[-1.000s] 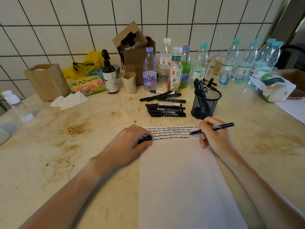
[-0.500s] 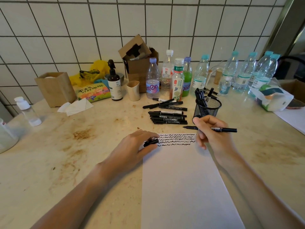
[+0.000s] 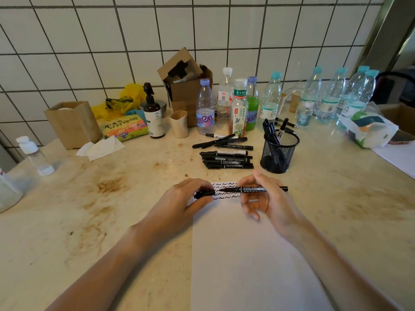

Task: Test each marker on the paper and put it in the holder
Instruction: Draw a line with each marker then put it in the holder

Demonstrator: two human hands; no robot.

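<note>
At the far edge of the paper (image 3: 247, 254), the right hand (image 3: 267, 198) now holds the marker (image 3: 251, 189) level above the squiggles (image 3: 224, 190), its tip turned toward the cap (image 3: 204, 194) pinched in the left hand (image 3: 179, 200). A second ago that tip was still on the sheet, at the right end of the wavy lines; since then it has lifted and swung across to meet the cap, which has stayed put at the paper's far left corner. The test of this marker looks finished (the ink clearly flows), and capping appears to be the step under way. Next stop, by the task, is the mesh holder (image 3: 279, 153) just beyond the paper's far right corner, already holding several markers. A pile of markers (image 3: 226, 159) waits beside it on the surface (image 3: 112, 209).
</note>
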